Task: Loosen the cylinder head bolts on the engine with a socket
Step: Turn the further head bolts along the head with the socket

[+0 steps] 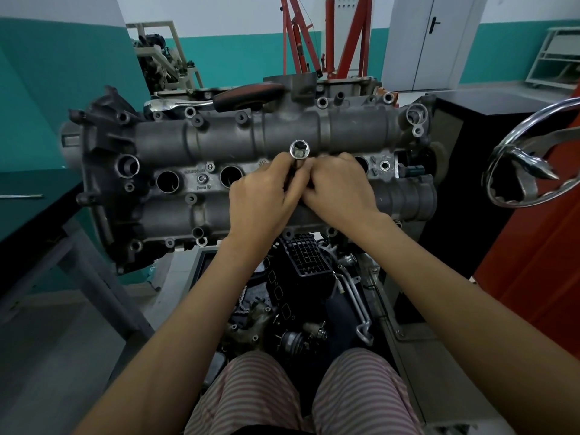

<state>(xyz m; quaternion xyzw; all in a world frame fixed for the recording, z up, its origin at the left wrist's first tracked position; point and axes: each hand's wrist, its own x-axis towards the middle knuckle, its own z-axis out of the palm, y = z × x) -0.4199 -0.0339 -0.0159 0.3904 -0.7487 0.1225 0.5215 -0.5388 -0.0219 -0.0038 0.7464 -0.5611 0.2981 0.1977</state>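
Note:
A grey engine cylinder head [219, 142] lies across the middle of the head view, with round plug wells and several bolts [203, 178] on top. A chrome deep socket [299, 151] stands upright over the middle of the head, its open end facing me. My left hand [262, 196] grips the socket's shaft from the left. My right hand [337, 186] pinches the same shaft from the right, fingertips meeting the left hand's. The socket's lower end is hidden by my fingers. A ratchet with a red-black handle [248, 95] lies on the far side of the engine.
A chrome stand wheel [530, 158] juts in at the right beside a black cabinet [470, 127]. A dark bench [31, 189] stands at the left. Loose engine parts [301, 296] lie below the head. A red hoist [329, 36] stands behind.

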